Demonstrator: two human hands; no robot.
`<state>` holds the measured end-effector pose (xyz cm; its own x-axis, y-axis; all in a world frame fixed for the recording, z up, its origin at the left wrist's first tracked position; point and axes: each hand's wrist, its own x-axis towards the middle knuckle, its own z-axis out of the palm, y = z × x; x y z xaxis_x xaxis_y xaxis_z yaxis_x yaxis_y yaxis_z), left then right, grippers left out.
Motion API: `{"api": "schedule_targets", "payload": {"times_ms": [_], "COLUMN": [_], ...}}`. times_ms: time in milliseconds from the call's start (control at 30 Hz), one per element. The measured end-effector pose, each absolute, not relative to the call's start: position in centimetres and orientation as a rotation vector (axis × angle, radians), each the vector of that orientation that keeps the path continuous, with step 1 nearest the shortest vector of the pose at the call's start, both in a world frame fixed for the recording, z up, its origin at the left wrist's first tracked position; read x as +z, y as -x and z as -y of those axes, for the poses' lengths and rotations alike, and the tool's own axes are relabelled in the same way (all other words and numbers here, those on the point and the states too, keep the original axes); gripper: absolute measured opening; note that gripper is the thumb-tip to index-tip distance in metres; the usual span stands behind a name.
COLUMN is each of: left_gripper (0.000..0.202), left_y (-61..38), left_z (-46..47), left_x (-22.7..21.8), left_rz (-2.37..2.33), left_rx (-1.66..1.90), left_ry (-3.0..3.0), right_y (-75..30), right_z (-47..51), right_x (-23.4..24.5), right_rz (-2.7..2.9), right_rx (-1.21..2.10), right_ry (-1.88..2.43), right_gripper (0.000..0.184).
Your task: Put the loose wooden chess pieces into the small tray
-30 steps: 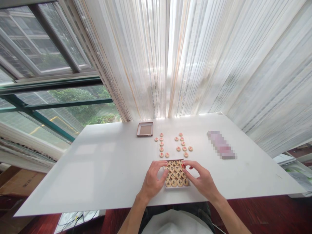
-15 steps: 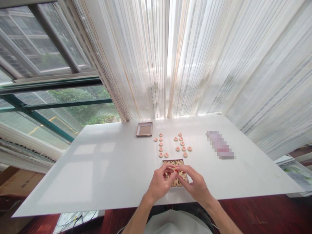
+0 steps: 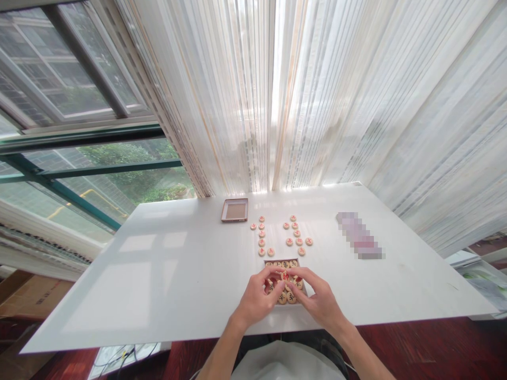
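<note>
Between my two hands I hold one round wooden Chinese chess piece with a red character. My left hand pinches it from the left, and my right hand from the right, fingers curled in. Just below the hands sits an open box with chess pieces bearing black characters packed inside. Part of the box is hidden by my fingers. Beyond it, red-lettered pieces lie on the white table in two loose groups, one on the left and one on the right.
A shallow square box lid lies at the back of the white table. To the right rests a pixelated pinkish object. Pale striped curtains hang behind the table, with a window at the left.
The held piece has tilted so that its red character faces me more fully. Both hands stay in nearly the same place over the box.
</note>
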<state>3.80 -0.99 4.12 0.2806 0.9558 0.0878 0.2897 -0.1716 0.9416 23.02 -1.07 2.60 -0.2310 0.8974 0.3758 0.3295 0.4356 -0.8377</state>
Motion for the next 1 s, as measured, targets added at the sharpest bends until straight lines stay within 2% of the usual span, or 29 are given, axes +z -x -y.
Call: {"api": "schedule_targets", "payload": {"times_ms": [333, 633, 800, 1000], "left_gripper": [0.027, 0.019, 0.016, 0.019], "left_y": [-3.5, -2.5, -1.2, -0.7], "left_z": [1.0, 0.8, 0.6, 0.6], "left_x": [4.1, 2.7, 1.7, 1.0], "left_rz": [-1.158, -1.247, -1.316, -1.335], "left_rx": [0.936, 1.026, 1.125, 1.085], "left_ry": [-1.714, -1.849, -2.026, -2.102], "right_y": [-23.0, -23.2, -23.5, -23.8], "right_z": [1.2, 0.8, 0.3, -0.1], "right_x": [3.7, 2.7, 2.2, 1.3], "right_rz": [1.701, 1.587, 1.513, 1.455], "right_rx": [0.994, 1.029, 1.114, 1.182], "right_ry": [1.129, 1.090, 1.062, 1.073], "right_gripper": [0.021, 0.019, 0.022, 0.029]}}
